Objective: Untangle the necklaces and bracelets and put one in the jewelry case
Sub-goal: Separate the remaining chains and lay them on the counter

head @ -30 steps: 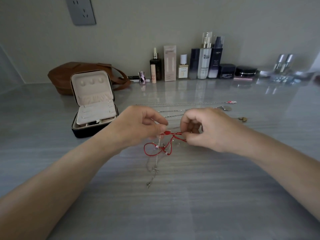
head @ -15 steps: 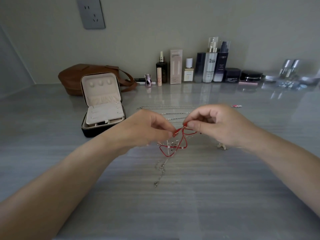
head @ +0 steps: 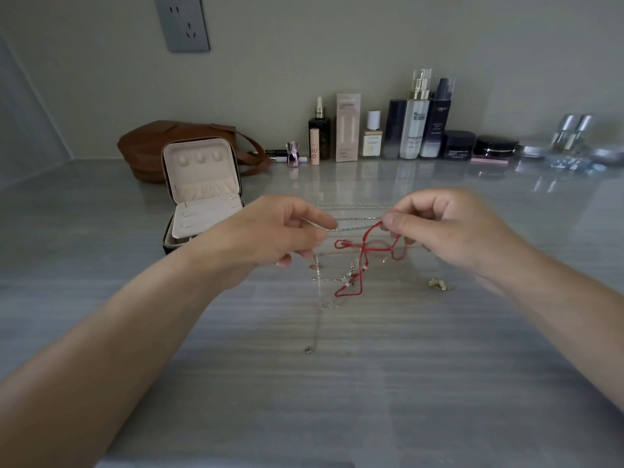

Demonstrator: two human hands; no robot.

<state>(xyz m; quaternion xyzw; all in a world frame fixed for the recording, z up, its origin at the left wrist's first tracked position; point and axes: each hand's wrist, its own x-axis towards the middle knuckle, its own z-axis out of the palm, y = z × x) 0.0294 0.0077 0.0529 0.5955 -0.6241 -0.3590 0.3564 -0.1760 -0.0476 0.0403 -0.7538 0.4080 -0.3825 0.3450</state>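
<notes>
left hand [head: 270, 231] pinches chain [head: 354, 228] | right hand [head: 449, 228] pinches red cord [head: 363, 265] | case [head: 202, 197] lid up, beside left hand

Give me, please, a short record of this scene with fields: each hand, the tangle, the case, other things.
left hand: pinches a silver chain
right hand: pinches the red cord, raised
tangle: cord and chain crossed, chain end trailing on the table
case: open, left of the hands, no jewelry seen inside
bag: behind the case
bottles: row by the wall
</notes>
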